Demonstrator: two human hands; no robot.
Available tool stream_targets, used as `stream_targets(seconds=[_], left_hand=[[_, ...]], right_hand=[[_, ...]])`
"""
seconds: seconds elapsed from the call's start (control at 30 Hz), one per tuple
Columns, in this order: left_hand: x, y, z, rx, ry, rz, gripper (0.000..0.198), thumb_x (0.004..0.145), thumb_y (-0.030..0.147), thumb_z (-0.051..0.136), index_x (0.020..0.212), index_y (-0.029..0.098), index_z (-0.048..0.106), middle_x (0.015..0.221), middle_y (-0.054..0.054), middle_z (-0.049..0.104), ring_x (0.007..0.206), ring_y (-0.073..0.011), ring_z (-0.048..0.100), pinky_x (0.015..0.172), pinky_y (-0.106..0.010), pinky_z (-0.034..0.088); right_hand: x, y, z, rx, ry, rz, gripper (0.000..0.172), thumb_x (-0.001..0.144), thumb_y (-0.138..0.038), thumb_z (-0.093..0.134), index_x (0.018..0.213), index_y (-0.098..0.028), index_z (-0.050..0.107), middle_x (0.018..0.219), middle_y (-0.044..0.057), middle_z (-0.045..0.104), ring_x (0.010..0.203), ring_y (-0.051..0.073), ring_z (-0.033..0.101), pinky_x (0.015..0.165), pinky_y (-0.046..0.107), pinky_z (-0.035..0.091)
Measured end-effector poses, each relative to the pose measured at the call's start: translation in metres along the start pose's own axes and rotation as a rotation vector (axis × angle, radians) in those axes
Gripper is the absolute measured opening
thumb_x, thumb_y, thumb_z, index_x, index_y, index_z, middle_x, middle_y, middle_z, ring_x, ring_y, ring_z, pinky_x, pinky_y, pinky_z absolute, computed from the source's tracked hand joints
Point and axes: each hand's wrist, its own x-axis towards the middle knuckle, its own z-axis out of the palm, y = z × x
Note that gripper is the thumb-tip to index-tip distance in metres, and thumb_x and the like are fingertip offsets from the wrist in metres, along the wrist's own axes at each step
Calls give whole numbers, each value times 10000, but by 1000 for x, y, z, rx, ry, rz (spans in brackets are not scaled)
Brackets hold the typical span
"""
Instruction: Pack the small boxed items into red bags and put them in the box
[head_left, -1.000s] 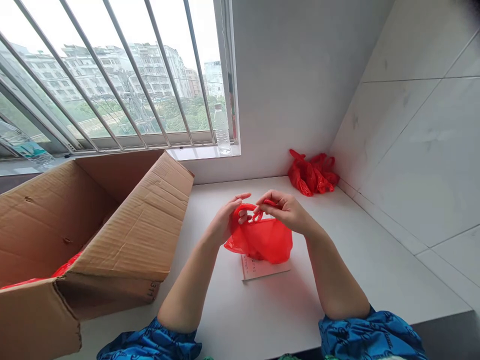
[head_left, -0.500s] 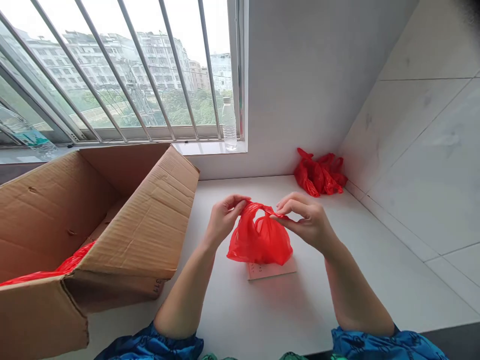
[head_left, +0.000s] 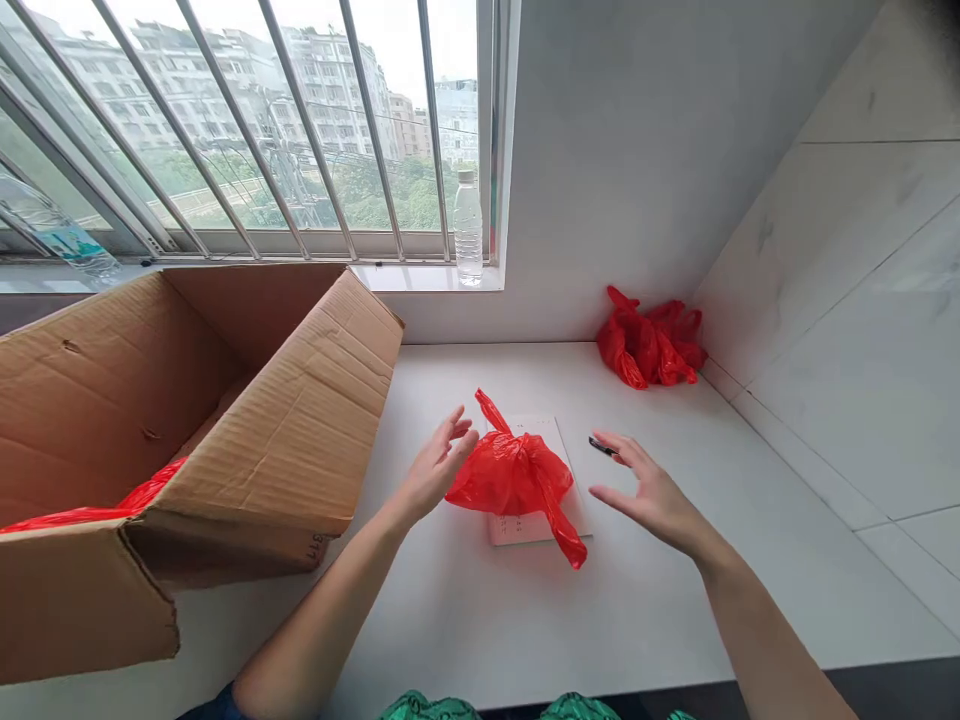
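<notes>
Left hand (head_left: 435, 472): lower centre-left of the frame, open, fingers spread and curved, grasping nothing; the fingertips sit just beside the left side of the bag, and whether they touch it cannot be told.

Right hand (head_left: 654, 500): right of centre, open, fingers spread, grasping nothing, held apart from the bag; the fingertips are just beside a small black object (head_left: 602, 446).

Red plastic bag (head_left: 516, 474): centre of the frame, between the hands, slumped and knotted-looking, lying on a white notepad (head_left: 537, 528). One handle points up toward the left hand; the other trails down to the lower right, over the pad's edge.

Surface: a white counter (head_left: 457, 620) carries everything here.

Left of the hands: an open cardboard box (head_left: 277, 425) with red plastic (head_left: 97, 515) inside.

Upper right: a heap of red plastic bags (head_left: 649, 343) in the corner against a tiled wall (head_left: 847, 310).

Upper centre: a plastic water bottle (head_left: 469, 232) stands on the sill of a barred window (head_left: 247, 130).
</notes>
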Motion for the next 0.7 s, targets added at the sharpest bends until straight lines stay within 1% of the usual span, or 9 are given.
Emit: stream_targets(seconds=[0.07,0.13,0.2,0.27,0.33,0.4,0.47,0.57,0.7], left_hand=[[-4,4,10,149,-94,87,564,935,523,533,1428,255,472,1438,-119,511,1323,-302,481,1072,-446,400],[-1,7,23,314,-119,272,407,915,457,582,1263,248,605,1366,-102,563,1238,-295,537,1057,-444,412],[5,7,33,487,-97,441,233,932,342,548,1108,232,655,1257,-89,626,1143,-268,583,1091,-457,374],[10,1,40,630,-72,516,231,952,232,453,1087,231,641,1202,-74,659,1106,-243,601,1133,-469,322],[10,-9,44,725,-62,508,329,950,186,405,1226,229,581,1302,-75,626,1197,-240,572,1161,-477,288],[7,-20,47,797,-84,478,477,937,195,420,1413,203,442,1482,-98,489,1365,-255,451,1185,-486,259],[4,-31,52,876,-138,441,599,928,236,443,1509,157,319,1586,-119,334,1471,-275,301,1207,-496,223],[4,-45,60,966,-197,403,632,929,264,437,1528,118,301,1608,-129,275,1502,-283,229,1222,-491,197],[6,-57,65,992,-177,427,659,896,222,441,1531,109,305,1608,-118,278,1503,-272,231,1232,-472,187]], right_hand=[[11,-8,22,-118,-96,-100,823,859,-498,657,1555,-355,240,1627,79,259,1457,323,330,1060,520,467],[26,-17,44,-164,-121,-241,896,870,-481,647,1584,-334,125,1643,79,217,1491,306,261,1150,537,367],[42,-22,60,-182,-80,-359,896,903,-459,616,1591,-307,62,1602,88,325,1491,281,267,1207,556,251],[53,-21,70,-197,-42,-409,823,962,-424,535,1592,-285,23,1483,90,508,1451,253,359,1223,572,188],[57,-14,78,-234,-12,-418,766,989,-424,480,1592,-259,37,1439,99,555,1423,246,407,1223,569,188],[56,-3,86,-303,11,-427,760,980,-470,478,1590,-223,97,1539,127,431,1462,265,338,1220,555,211],[53,7,94,-390,16,-427,755,973,-508,469,1583,-190,158,1610,134,294,1501,288,241,1215,555,225],[50,18,107,-497,6,-374,662,999,-504,395,1562,-186,253,1605,121,309,1498,288,249,1205,560,251],[52,25,116,-574,-2,-362,592,1015,-500,352,1511,-178,381,1571,120,381,1476,285,308,1203,552,265]])
